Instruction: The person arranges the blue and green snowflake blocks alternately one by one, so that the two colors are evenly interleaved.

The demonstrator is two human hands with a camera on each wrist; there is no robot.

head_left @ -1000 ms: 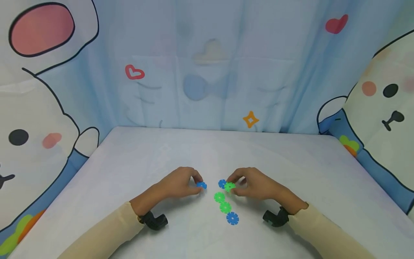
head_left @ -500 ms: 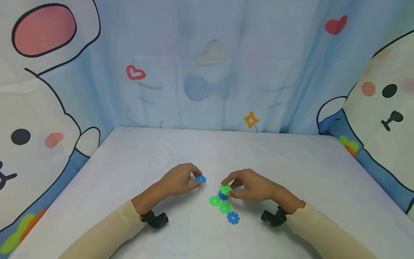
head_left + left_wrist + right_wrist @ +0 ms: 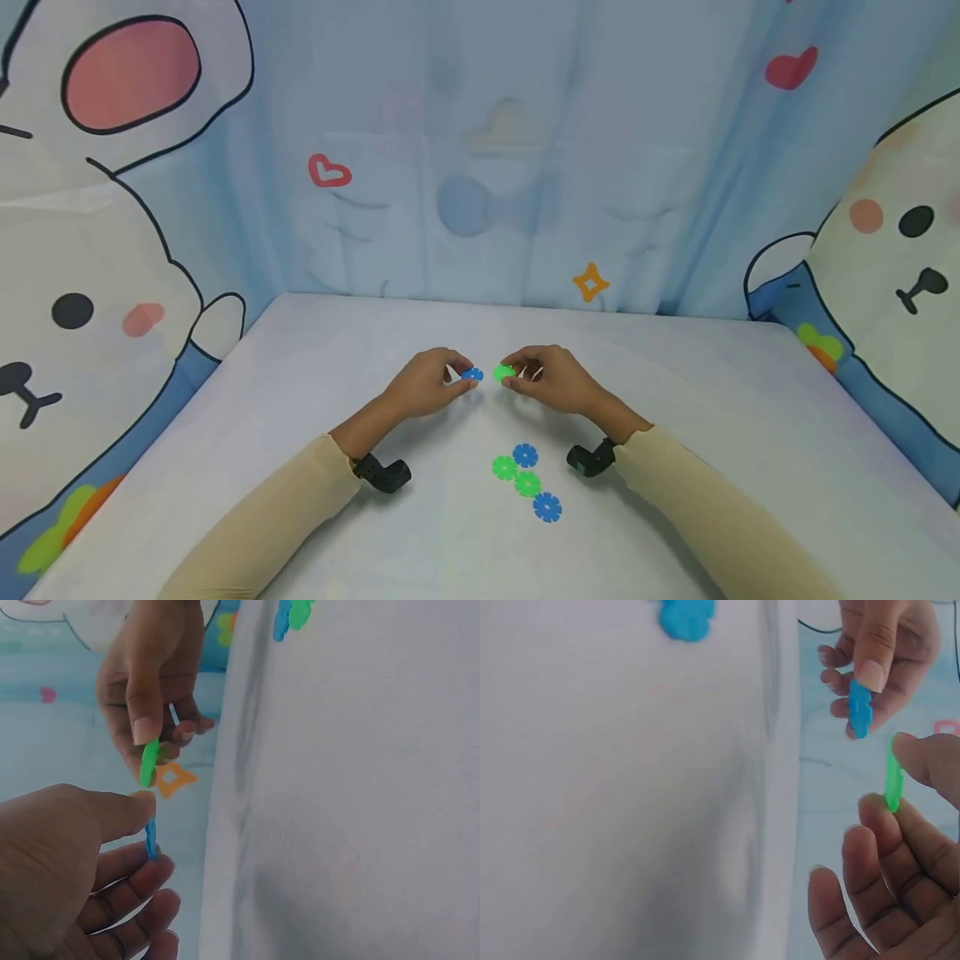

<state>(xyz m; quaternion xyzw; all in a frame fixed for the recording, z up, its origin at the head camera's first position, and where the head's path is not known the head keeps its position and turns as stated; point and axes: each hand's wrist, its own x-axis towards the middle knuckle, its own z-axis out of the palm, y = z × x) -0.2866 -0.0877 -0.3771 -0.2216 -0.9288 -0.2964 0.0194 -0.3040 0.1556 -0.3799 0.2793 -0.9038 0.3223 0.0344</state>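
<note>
near wrists: four loose discs (image 3: 526,481) on table (image 3: 712,433); backdrop: cartoon curtain (image 3: 480,167)

My left hand (image 3: 424,388) pinches a blue plastic snowflake disc (image 3: 472,375) just left of the green plastic snowflake disc (image 3: 503,373) in my right hand (image 3: 551,380), both raised over the white table (image 3: 705,400), while four more toothed plastic discs (image 3: 526,482) lie clustered nearer me, between my wrists.

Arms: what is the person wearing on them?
Both arms wear long, snug, pale beige sleeves that reach down to the wrists. A small black camera is strapped under each wrist: the left one and the right one. The hands are bare, with no gloves or rings visible.
</note>
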